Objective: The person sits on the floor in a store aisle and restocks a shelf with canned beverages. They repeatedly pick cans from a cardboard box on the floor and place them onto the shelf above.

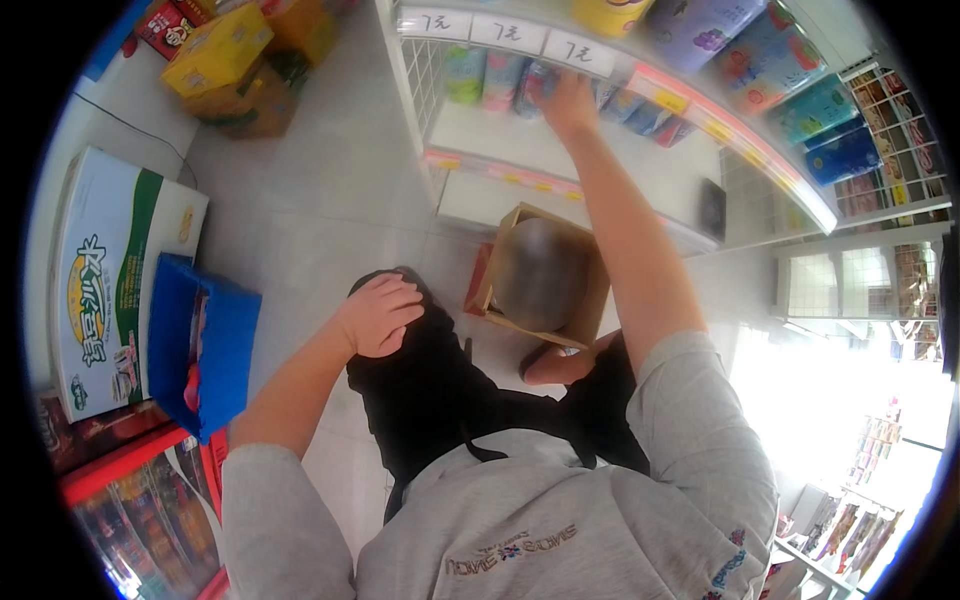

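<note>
My right hand [570, 106] reaches far forward into the shelf, in among a row of upright packs under the white label strip. It touches or comes close to a blue pack [528, 92]; blur and the strip hide how its fingers lie. Left of that pack stand a pink pack [502, 80] and a green pack [464, 76]. More blue packs [622, 104] are to the right of the hand. My left hand [380, 316] lies flat on my left knee, fingers stretched, holding nothing.
An open cardboard box [598, 318] with a dark, rounded shape inside stands below the shelf [500, 128], between my feet and the shelf base. On the left are a blue bin [228, 350], a white carton [105, 300] and yellow boxes [220, 50]. Larger tubs [770, 60] fill the upper shelf.
</note>
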Available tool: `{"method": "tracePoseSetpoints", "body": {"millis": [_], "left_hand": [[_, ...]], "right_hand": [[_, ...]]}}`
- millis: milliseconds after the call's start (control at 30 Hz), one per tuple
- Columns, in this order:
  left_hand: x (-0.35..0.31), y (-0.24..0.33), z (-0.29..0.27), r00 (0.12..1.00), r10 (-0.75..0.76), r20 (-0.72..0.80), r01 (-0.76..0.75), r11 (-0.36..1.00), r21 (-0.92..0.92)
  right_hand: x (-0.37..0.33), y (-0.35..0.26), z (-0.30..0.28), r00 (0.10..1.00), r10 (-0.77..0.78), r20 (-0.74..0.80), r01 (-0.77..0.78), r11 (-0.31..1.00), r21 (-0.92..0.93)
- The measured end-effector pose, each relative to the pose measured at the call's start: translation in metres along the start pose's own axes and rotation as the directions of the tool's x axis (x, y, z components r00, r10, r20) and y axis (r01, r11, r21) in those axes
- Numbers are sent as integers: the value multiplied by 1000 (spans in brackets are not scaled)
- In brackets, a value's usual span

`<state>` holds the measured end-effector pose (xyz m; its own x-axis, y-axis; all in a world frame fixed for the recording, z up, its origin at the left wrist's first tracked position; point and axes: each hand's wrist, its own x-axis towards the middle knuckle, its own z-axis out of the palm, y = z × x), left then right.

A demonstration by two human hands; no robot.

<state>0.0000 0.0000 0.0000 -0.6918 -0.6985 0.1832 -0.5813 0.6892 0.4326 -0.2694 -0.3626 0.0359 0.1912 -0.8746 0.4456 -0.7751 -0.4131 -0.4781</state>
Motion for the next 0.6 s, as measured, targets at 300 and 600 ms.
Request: {"method": "tracePoseSetpoints", "body": {"millis": [300, 600], "left_hand": [[4, -7, 4, 998, 34, -44, -34, 999, 0], [2, -1, 2, 1000, 20, 1, -20, 1000, 2]], "right_hand": [[-18, 22, -25, 996, 16, 85, -19, 999, 31], [-145, 35, -120, 972, 153, -178, -70, 912, 404]]}}
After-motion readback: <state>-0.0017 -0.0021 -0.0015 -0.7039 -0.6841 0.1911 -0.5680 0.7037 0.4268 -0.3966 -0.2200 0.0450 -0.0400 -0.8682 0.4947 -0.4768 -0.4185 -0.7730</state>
